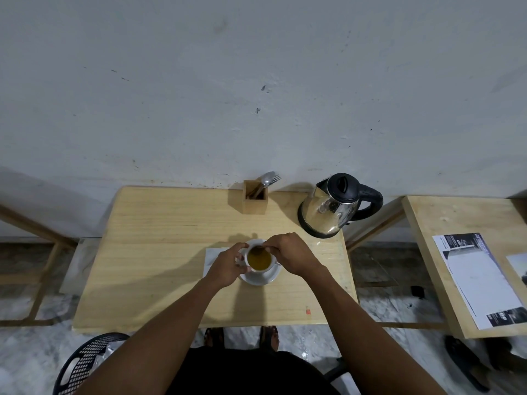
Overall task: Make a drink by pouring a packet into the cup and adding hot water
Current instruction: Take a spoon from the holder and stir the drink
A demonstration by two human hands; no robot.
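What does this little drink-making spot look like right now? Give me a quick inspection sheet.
Surface: wooden table, a white mat under the saucer.
Job's things: white cup of amber drink on a saucer; steel kettle at back right.
Clutter: wooden holder with cutlery.
Hands: left hand at the cup's side; right hand over the rim, apparently stirring.
Cables: nothing seen.
Surroundings: grey wall, second table with papers, black chair.

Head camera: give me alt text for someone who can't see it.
Both hands meet at a white cup of yellow-brown drink on a saucer; the right hand dips something into it, the left hand steadies it. A kettle stands behind.
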